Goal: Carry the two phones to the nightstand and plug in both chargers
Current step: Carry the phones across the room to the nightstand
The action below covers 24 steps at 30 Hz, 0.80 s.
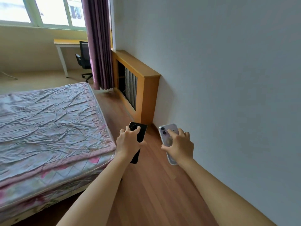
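From the head view I have both arms stretched out ahead of me over the wooden floor [156,185], in the aisle between the bed [48,121] and the white wall [228,79]. My left hand [128,142] has its fingers [136,130] wrapped down over a black phone [140,134], clamped on it back-side up, with the round camera ring at the far end. My right hand [180,146] has its fingers [172,133] closed over a lilac phone in a clear case [166,132], also back up, twin lenses at the far end. Both phones lie with their long axes pointing away from me, roughly along the aisle, and the two hands ride side by side, near but apart.

No nightstand and no charger shows anywhere here. Ahead are the wooden radiator cover [143,82] against the wall, the purple curtain [97,46], and farther off a surface with white legs [65,44] and an office chair [83,59] under the window [40,10]. So I judge I am mid-carry: the nightstand must lie out of frame, and I would have to turn to find it. Neither hand is nearer to it that I can tell.
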Motion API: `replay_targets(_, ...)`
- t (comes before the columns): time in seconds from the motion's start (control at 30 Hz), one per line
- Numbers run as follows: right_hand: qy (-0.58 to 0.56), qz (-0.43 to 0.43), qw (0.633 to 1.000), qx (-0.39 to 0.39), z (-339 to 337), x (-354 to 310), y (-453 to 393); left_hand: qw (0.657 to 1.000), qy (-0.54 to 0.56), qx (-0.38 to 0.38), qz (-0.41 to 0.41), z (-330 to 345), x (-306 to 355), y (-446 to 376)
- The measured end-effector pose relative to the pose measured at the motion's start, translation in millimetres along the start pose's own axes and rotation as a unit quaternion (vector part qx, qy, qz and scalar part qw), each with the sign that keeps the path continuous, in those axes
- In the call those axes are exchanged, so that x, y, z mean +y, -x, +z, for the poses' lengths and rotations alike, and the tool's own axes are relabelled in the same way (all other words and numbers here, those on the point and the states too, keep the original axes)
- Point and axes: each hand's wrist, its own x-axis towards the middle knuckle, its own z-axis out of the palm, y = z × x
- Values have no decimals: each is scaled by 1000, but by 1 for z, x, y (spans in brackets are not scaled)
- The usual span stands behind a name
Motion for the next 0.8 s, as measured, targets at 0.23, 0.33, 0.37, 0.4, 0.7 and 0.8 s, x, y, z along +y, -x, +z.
replay_targets(0.23, -5, -48, 999, -11, 42, -31, -106, 999, -16, 11, -38, 9, -36, -101)
replay_targets(0.33, -13, -58, 998, -9, 55, -45, -153, 998, -28, 18, -45, 7, -47, -145)
replay_targets(0.37, -18, -61, 998, -5, 59, -50, -168, 998, -32, 21, -47, 6, -51, -160)
replay_targets(0.4, -21, -64, 998, -1, 63, -54, -182, 998, -36, 23, -49, 5, -55, -174)
replay_targets(0.7, -47, -76, 996, -17, 94, -72, -303, 995, -63, 16, -71, 6, -78, -283)
replay_targets(0.8, -52, -84, 995, -29, 110, -75, -349, 994, -59, 21, -85, 16, -83, -321)
